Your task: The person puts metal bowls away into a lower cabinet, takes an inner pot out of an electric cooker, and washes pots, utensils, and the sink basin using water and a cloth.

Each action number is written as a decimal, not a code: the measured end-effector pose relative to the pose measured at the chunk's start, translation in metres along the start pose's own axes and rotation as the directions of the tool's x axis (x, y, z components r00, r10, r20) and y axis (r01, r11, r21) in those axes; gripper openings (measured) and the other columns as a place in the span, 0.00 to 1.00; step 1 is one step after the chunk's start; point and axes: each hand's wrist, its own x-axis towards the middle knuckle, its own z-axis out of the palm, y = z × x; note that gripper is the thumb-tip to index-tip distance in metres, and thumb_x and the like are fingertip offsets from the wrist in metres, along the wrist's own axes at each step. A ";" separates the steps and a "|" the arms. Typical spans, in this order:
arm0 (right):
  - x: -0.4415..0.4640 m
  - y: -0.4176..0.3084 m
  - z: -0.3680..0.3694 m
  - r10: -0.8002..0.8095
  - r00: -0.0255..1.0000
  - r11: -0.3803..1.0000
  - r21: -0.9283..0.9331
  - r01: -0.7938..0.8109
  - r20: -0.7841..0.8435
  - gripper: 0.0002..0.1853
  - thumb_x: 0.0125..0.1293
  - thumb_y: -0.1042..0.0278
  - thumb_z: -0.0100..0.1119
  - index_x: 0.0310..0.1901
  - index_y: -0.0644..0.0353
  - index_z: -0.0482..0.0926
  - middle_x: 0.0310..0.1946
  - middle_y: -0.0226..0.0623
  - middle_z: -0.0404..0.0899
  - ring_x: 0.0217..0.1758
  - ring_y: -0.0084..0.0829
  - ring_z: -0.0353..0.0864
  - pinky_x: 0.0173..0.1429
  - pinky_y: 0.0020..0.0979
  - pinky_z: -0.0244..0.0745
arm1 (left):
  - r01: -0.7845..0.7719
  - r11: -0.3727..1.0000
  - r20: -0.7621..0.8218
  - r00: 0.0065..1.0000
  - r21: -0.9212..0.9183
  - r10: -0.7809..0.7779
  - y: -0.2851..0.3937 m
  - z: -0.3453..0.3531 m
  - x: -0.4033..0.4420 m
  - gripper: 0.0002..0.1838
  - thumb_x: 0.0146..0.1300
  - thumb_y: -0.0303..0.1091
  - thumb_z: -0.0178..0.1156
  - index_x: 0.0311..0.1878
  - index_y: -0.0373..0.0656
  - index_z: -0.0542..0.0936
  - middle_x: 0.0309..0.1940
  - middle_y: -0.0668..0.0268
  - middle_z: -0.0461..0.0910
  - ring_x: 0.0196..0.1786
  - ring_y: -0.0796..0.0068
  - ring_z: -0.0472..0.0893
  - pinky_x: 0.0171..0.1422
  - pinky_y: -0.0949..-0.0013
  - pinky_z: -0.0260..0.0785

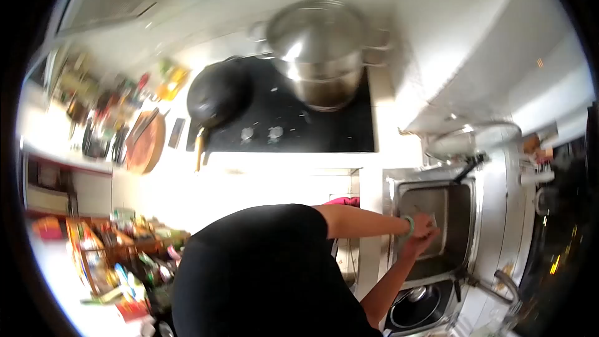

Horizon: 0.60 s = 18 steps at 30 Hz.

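Over the steel sink basin (409, 195), my two hands are close together and appear to touch. My left hand (424, 224), with a pale green bracelet (409, 226) at the wrist, has its fingers drawn in. Just below it in the view is my right hand (427, 241), also with closed fingers. Something small and pale shows by the fingertips, too blurred to name. A black handle leans on the basin's far corner.
A lidded steel pot (318, 43) and a dark wok (218, 93) stand on the black cooktop (281, 131). Beside the basin are a faucet (499, 290), a dark round pan (417, 309) and a glass lid (474, 140). A round cutting board (146, 143) is at left.
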 end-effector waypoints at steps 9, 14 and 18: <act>0.124 0.027 -0.160 0.210 0.887 0.773 0.485 -0.408 0.411 0.17 0.62 0.61 0.47 0.49 0.63 0.69 0.45 0.37 0.71 0.47 0.31 0.70 0.52 0.35 0.68 | -0.320 0.913 -0.241 0.893 0.251 0.379 -0.017 -0.021 -0.061 0.22 0.48 0.37 0.58 0.47 0.37 0.75 0.38 0.50 0.77 0.40 0.53 0.76 0.45 0.60 0.68; 0.074 -0.023 -0.068 0.448 0.760 0.341 0.695 -0.633 0.472 0.15 0.49 0.67 0.56 0.40 0.61 0.73 0.36 0.36 0.74 0.38 0.29 0.74 0.35 0.27 0.72 | -0.001 0.999 -0.508 0.861 0.042 0.022 -0.088 -0.149 -0.195 0.17 0.47 0.38 0.57 0.42 0.46 0.79 0.33 0.57 0.80 0.37 0.58 0.79 0.42 0.63 0.71; 0.108 -0.021 -0.065 0.514 0.822 0.596 0.587 -0.547 0.244 0.14 0.49 0.63 0.54 0.37 0.60 0.74 0.34 0.38 0.74 0.39 0.33 0.75 0.33 0.27 0.72 | 0.197 0.910 -0.681 0.609 -0.366 -0.406 -0.180 -0.212 -0.334 0.14 0.53 0.27 0.52 0.44 0.43 0.76 0.30 0.60 0.79 0.28 0.75 0.79 0.31 0.72 0.72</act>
